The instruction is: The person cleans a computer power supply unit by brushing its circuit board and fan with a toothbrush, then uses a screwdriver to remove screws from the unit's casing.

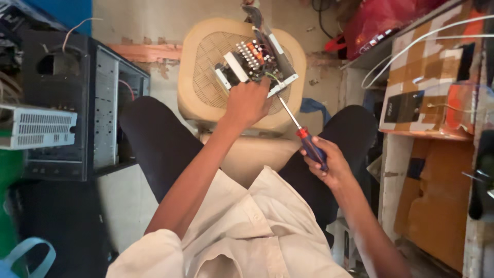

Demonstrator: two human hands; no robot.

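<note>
Head view: looking straight down at a seated person's lap, both arms reaching forward over a stool.
Left hand (pixel 248 101): clenched on the near edge of an open power supply board (pixel 256 59), holding it steady on the stool; the fingers are hidden behind the back of the hand.
Power supply board: lies tilted on the woven seat, its coloured parts, metal fins and white frame facing up, with a bundle of dark cables (pixel 253 14) running off its far end.
Right hand (pixel 325 160): closed around the red and blue handle of a screwdriver (pixel 300 129), above the right thigh.
Screwdriver: its thin metal shaft slants up and to the left, and the tip meets the board's near right corner, just beside the left hand.
Stool (pixel 206 77): tan, rounded, with a woven top, standing on the floor between the knees.
Clothing: black trousers and a cream shirt with short sleeves.
Left side: a black computer case (pixel 77 110) stands open near the left knee, with a white vented metal box (pixel 36 127) in front of it.
Right side: a cardboard box (pixel 429 87) with orange and white print sits on a shelf, white cables (pixel 411 46) lying across it, and a red plastic bag (pixel 378 20) is behind.
</note>
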